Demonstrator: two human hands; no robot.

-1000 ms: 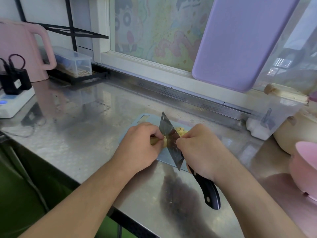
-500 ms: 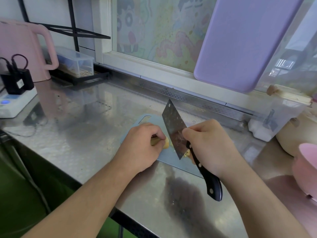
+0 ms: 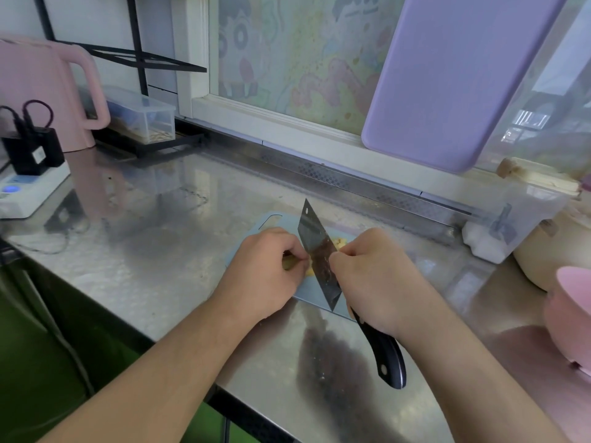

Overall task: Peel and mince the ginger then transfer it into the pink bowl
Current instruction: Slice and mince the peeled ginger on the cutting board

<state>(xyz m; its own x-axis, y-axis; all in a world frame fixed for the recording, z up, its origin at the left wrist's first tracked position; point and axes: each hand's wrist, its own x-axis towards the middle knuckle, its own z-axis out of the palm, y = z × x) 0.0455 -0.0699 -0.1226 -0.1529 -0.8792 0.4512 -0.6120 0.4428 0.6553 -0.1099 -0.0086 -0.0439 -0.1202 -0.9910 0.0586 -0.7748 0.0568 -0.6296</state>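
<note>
A yellowish piece of ginger [image 3: 289, 263] lies on the small pale blue cutting board [image 3: 270, 220], mostly hidden under my left hand [image 3: 265, 270], whose curled fingers hold it down. My right hand [image 3: 372, 276] grips a cleaver [image 3: 318, 254] by its black handle, thumb and fingers pinching the blade's base. The blade stands on the board right against my left fingertips, at the ginger's cut end. Cut ginger bits [image 3: 339, 242] lie beyond the blade. The pink bowl [image 3: 572, 314] sits at the right edge of the counter.
The steel counter [image 3: 160, 257] carries a pink kettle [image 3: 41, 91], a power strip with black plugs [image 3: 28, 183], a clear lidded box [image 3: 140, 116] on a black rack, a clear salt container [image 3: 508, 225] and a cream pot [image 3: 550, 251]. A purple board [image 3: 460, 75] leans on the window.
The cleaver was lifted and tilted half a second ago; it has come back down onto the ginger beside my left fingers. My left hand stays on the ginger.
</note>
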